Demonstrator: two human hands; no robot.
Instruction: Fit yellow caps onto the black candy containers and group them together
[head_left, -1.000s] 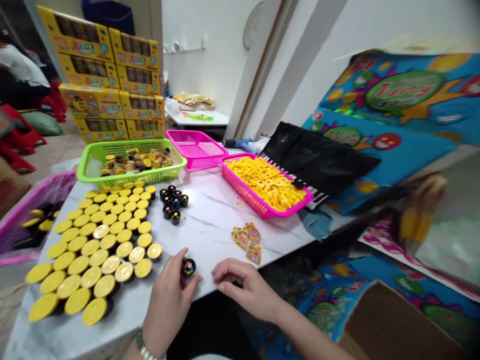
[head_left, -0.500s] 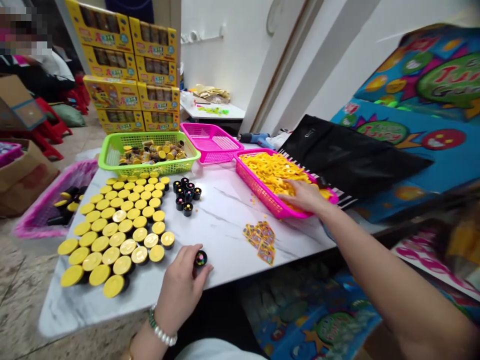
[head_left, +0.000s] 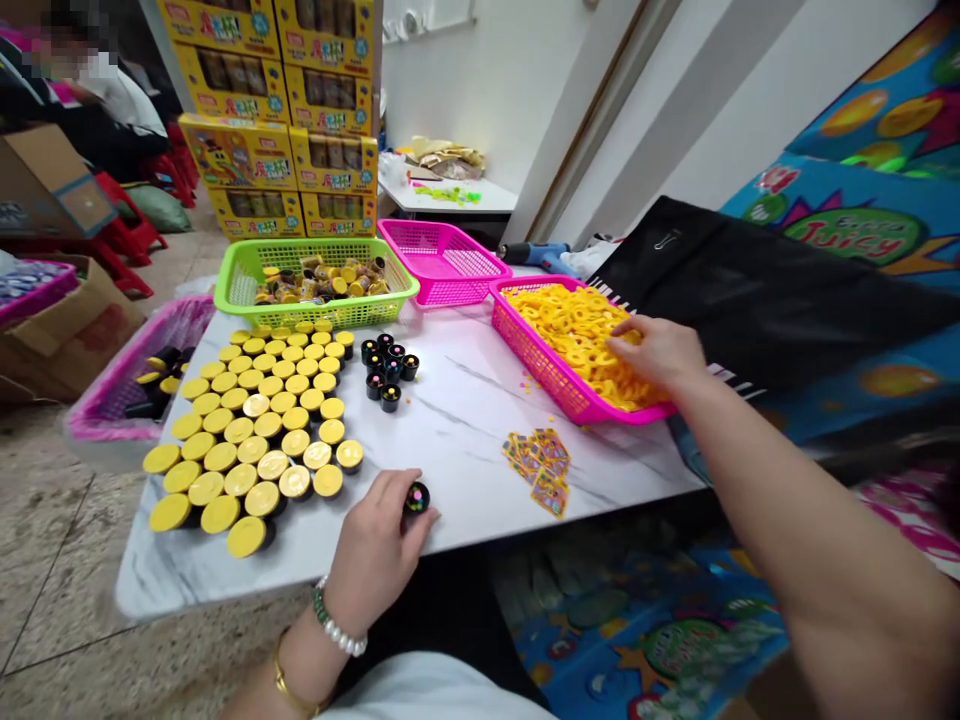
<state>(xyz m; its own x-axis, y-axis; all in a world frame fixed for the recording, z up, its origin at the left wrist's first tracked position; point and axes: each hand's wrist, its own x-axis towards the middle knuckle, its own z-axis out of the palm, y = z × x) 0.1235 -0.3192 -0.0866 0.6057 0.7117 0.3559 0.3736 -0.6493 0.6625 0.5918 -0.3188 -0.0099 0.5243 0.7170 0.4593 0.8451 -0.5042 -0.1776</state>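
My left hand [head_left: 381, 532] is closed round a small black cup [head_left: 417, 497] near the table's front edge. Colourful bits show inside the cup, whose open top faces up. Over the right part of a pink basket [head_left: 529, 355] is my right hand [head_left: 664, 352], its fingertips bent together at the heap of yellow plastic rings [head_left: 559, 320]. Whatever those fingers pinch is hidden among the rings. Several open black cups [head_left: 390, 398] with coloured bits stand in a cluster beyond my left hand. To their left, black cups with yellow lids [head_left: 268, 423] stand in rows.
Small printed cards [head_left: 551, 490] lie between my hands. A green basket [head_left: 315, 315] of small wrapped cups and another pink basket [head_left: 450, 265] stand at the back, before stacked yellow boxes [head_left: 334, 160]. A power drill [head_left: 536, 255] lies behind. Far left, a person sits.
My right hand has drawn up and rightward, from deep in the yellow rings to their surface. My left hand keeps the black cup in place. The whole view has shifted slightly.
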